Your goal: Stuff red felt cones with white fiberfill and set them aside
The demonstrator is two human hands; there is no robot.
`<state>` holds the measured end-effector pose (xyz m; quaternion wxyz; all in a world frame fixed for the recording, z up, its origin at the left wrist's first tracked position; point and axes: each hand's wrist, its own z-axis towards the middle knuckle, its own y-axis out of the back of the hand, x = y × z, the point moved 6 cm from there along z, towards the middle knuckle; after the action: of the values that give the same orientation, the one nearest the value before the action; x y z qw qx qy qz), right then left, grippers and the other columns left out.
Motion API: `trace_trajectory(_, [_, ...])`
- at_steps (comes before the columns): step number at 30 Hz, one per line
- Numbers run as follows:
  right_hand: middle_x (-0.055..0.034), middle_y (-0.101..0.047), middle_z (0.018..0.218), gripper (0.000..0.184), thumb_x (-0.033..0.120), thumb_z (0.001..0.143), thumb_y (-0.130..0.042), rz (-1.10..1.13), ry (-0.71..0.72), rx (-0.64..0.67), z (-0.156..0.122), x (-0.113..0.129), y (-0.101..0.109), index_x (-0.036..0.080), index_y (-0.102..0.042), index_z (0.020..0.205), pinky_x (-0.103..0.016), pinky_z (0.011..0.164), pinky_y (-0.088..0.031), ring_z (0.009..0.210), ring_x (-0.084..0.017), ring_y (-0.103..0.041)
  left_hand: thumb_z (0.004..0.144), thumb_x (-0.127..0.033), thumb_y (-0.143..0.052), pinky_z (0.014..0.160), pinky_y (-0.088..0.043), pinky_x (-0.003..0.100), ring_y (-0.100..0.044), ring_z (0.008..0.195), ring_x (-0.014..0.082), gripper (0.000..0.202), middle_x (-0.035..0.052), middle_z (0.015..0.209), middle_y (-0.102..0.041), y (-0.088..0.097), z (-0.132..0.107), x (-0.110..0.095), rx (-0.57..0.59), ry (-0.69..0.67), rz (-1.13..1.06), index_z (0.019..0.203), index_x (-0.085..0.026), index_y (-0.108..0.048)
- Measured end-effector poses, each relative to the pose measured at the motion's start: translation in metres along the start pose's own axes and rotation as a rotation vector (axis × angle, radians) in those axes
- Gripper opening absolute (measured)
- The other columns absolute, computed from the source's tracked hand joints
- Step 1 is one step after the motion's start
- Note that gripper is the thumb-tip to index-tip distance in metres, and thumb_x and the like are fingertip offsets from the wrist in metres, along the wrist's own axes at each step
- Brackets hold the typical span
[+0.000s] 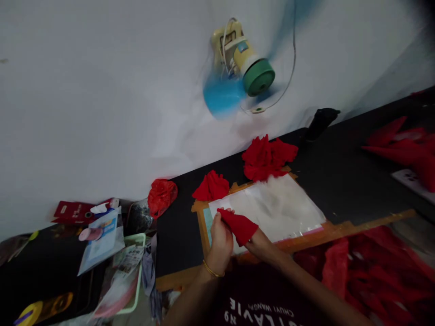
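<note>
Over the clear sheet (282, 203) on the tabletop (340, 181), the left hand (220, 237) pinches the left tip of a red folded piece (240, 225) that looks light, limp and easily creased, best held by its edges, while the right hand (261, 245) has its fingers hidden beneath it, so I cannot tell their grip.

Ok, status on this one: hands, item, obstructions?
Left hand and right hand both gripping red folded fabric piece. Held over clear plastic sheet. Red ruffled bundles beyond, apart.
</note>
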<state>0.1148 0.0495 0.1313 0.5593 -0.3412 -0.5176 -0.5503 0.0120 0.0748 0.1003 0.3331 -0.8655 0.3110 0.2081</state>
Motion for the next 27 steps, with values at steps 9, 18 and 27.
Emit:
trace_trajectory(9, [-0.0049,-0.075,0.09,0.032,0.014,0.07,-0.048,-0.137,-0.254,-0.06,0.005,-0.032,0.003,0.021,-0.072,0.09,-0.032,0.082,-0.054,0.083,-0.021,-0.068,0.081,-0.024,-0.07,0.089,-0.051,0.031,-0.069,0.086,0.0173,0.019,0.0109,0.1,-0.073,0.024,0.025,0.017,0.168,0.017,0.037,0.096,-0.013,-0.067])
trace_trajectory(18, [-0.0113,-0.07,0.112,0.044,0.022,0.074,-0.055,-0.13,-0.289,-0.236,-0.01,-0.052,-0.003,0.017,-0.063,0.116,-0.036,0.084,-0.055,0.097,-0.024,-0.067,0.087,-0.029,-0.061,0.094,-0.052,0.034,-0.069,0.095,0.0202,0.02,0.0114,0.104,-0.074,0.022,0.018,0.012,0.178,0.055,-0.105,0.098,-0.014,-0.069])
trace_trajectory(27, [-0.01,-0.066,0.127,0.048,0.029,0.082,-0.053,-0.185,-0.289,-0.06,-0.013,-0.061,-0.029,0.021,-0.061,0.129,-0.044,0.099,-0.05,0.116,-0.027,-0.061,0.077,-0.035,-0.075,0.1,-0.046,0.036,-0.067,0.101,0.0225,0.032,0.0131,0.109,-0.072,0.02,0.005,0.009,0.135,-0.001,0.01,0.101,-0.013,-0.071])
